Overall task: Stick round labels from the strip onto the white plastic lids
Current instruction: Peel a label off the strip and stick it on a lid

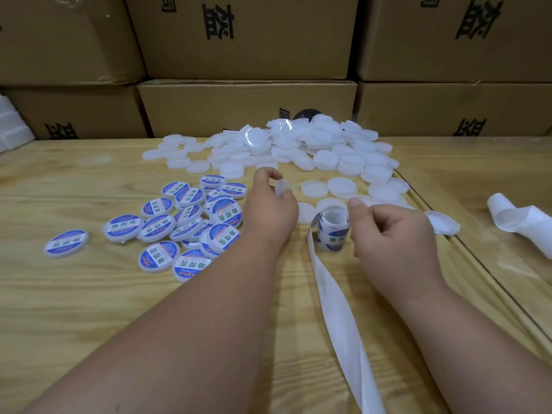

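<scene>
On the wooden surface [89, 294], the left hand [270, 209] pinches one plain white lid [282, 187] between thumb and fingers, held on edge above the boards. The right hand [391, 231] is loosely curled with nothing clearly in its grip, just right of the rolled label strip [333, 231], whose bare backing tail [337, 309] trails toward the near edge. Labelled lids [185, 222] lie scattered to the left; a heap of unlabelled lids [298, 147] sits farther back, before stacked cardboard boxes [248, 106].
</scene>
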Demonstrator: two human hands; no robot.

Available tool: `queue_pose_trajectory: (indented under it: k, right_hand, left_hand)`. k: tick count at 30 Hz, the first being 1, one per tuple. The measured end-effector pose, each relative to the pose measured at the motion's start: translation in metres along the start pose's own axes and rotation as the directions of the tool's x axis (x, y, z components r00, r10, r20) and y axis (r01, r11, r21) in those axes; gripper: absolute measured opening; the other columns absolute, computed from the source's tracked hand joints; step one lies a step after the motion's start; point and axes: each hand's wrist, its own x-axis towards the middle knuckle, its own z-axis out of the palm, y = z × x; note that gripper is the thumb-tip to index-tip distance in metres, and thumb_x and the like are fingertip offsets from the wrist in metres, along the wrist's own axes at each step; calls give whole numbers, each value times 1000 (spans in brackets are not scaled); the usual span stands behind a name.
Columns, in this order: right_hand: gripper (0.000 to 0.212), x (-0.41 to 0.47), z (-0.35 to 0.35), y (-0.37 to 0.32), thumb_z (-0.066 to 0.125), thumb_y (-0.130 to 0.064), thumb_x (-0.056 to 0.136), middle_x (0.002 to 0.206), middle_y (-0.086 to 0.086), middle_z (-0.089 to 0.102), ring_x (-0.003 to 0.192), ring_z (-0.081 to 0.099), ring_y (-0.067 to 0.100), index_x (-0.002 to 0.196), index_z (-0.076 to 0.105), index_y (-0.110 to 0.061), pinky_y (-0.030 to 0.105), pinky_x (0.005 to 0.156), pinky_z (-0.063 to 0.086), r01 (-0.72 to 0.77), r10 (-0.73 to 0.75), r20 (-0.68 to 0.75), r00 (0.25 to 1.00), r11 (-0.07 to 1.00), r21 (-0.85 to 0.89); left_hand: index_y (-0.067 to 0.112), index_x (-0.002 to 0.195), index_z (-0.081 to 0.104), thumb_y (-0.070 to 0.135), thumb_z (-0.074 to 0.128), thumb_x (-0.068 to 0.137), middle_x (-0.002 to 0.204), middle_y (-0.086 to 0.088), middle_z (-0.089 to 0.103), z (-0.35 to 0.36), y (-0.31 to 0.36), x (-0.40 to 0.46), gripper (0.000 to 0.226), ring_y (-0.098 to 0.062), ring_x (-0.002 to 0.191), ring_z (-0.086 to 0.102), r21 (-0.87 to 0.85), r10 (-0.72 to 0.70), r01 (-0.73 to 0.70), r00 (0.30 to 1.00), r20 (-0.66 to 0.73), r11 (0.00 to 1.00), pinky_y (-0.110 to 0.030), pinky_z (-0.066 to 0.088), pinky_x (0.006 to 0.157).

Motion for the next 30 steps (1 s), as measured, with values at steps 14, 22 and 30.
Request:
queue_pose_trajectory:
  k: [14,22,30]
  right_hand:
    - [43,-6,7,1,57,-46,92,60,2,66,54,56,18,65,68,-14,34,52,46,-77,124,262,957,981,-179]
    - [29,-7,9,0,62,-51,90,50,-14,61,48,57,2,70,75,-34,25,51,42,-167,201,292,935,976,-136]
    - [16,-4,13,5,72,-30,86,62,-9,69,47,53,-1,71,69,-24,11,47,41,-192,220,277,935,973,-124]
  left_hand:
    - [30,123,60,7,41,101,125,12,61,-28,1,-68,37,0,113,53,132,173,-217,944,280,967,-9,37,89]
    - [36,117,61,11,44,102,114,19,68,-34,-2,-93,34,2,107,58,45,210,-239,916,342,970,-15,43,89]
    - [39,103,67,7,52,95,103,32,66,-42,0,-81,36,7,64,57,-217,120,-79,976,182,973,-7,41,56]
